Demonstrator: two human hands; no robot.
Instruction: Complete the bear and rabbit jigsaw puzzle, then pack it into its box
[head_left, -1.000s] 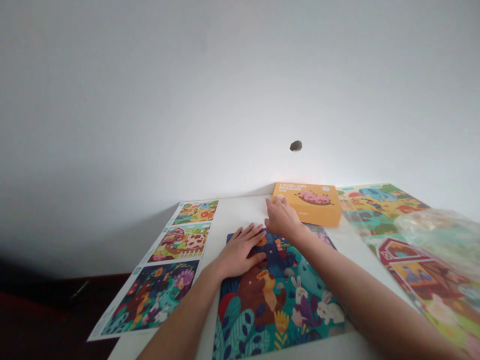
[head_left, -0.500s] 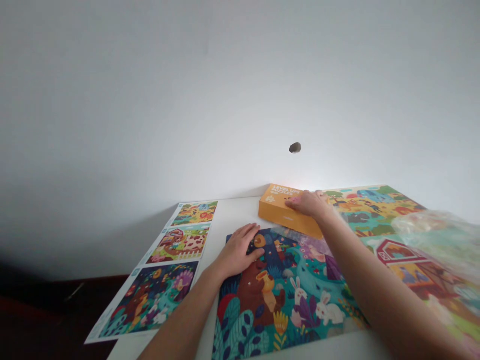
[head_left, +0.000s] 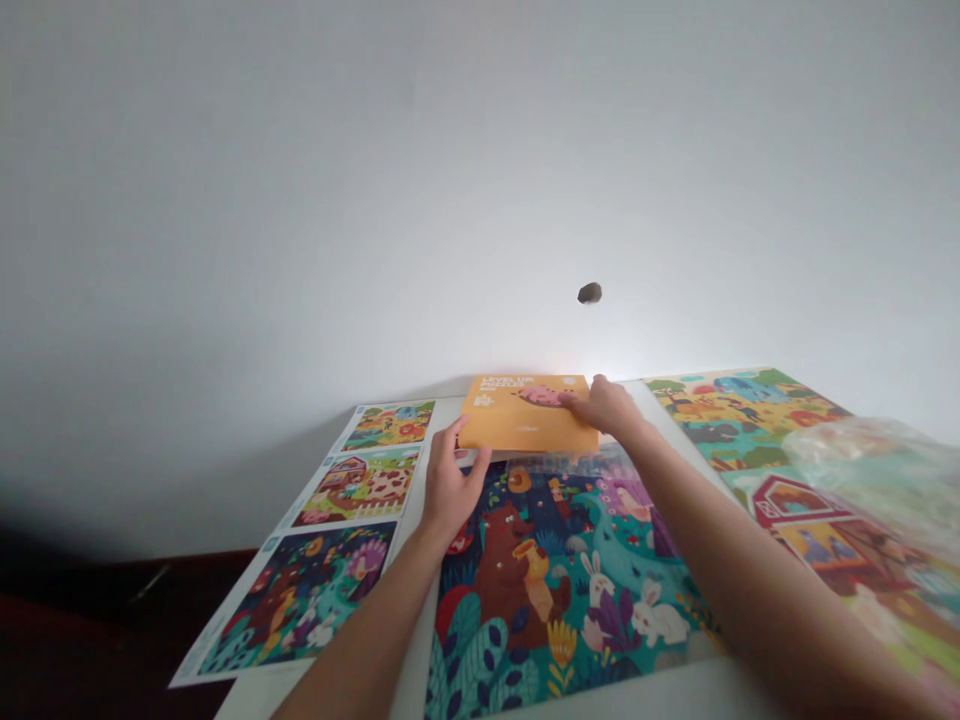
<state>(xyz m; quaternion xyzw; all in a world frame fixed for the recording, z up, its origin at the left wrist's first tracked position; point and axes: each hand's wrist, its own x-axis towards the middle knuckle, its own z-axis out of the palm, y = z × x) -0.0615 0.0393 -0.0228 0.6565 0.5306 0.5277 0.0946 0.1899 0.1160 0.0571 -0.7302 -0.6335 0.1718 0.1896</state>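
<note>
A yellow puzzle box point(head_left: 517, 432) with white lettering and a pink picture stands at the back of the table, near the wall. My right hand point(head_left: 607, 408) grips its right end, thumb on the printed face. At the box's lower left corner, my left hand point(head_left: 452, 487) has its fingers along the side and its thumb near the front edge. Below the box lies a dark forest puzzle point(head_left: 517, 590) with a bear and white rabbits. A strip of clear plastic point(head_left: 555, 465) shows between box and puzzle.
On the left, a printed sheet point(head_left: 322, 535) carries three small pictures and overhangs the table edge. To the right lie a savanna puzzle point(head_left: 739, 405) and a farm puzzle point(head_left: 817, 530), partly under a clear plastic bag point(head_left: 885, 480). The white wall point(head_left: 375, 250) has a hole point(head_left: 590, 293).
The yellow box has shifted left and turned its printed face more toward me, carried by my right hand. My left hand has moved from the forest puzzle to the box's left corner.
</note>
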